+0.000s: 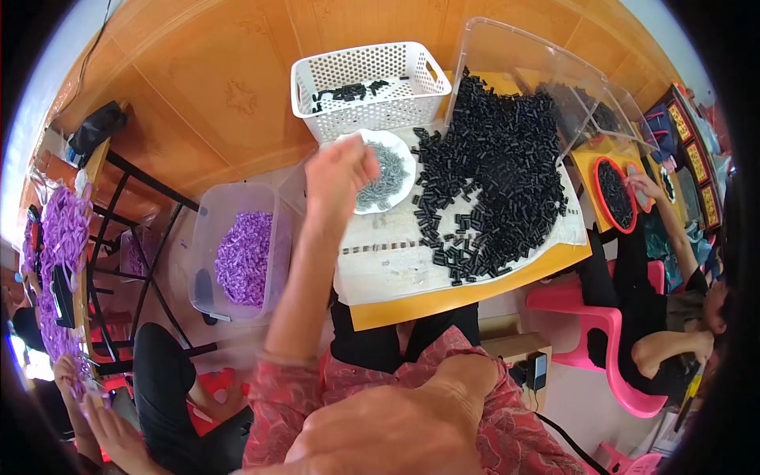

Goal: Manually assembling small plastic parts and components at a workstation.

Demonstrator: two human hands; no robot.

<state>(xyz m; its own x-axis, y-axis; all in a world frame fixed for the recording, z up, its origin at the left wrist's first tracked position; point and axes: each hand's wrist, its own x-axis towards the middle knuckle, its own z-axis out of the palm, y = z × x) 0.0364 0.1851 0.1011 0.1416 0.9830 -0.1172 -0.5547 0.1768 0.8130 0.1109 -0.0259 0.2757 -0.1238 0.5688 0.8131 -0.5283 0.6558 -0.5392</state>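
My left hand [340,174] hovers at the left rim of a white plate [406,188] heaped with small silvery metal pieces [388,174]. Its fingers are curled in and somewhat blurred; anything inside them is too small to see. Close to the camera, at the bottom, is my right hand [380,431], large and blurred, back uppermost. Its fingers are out of sight. Right of the plate spreads a big pile of short black plastic pieces [507,150]. A row of small pieces [388,247] lies across the pale cloth [380,281] on the table.
A white perforated basket [372,123] holding some black pieces stands behind the plate. A clear bin [538,43] lies tipped behind the pile. Left, a plastic tub [204,237] holds purple pieces [244,257]. Co-workers sit on both sides, one beside a red basket [606,198].
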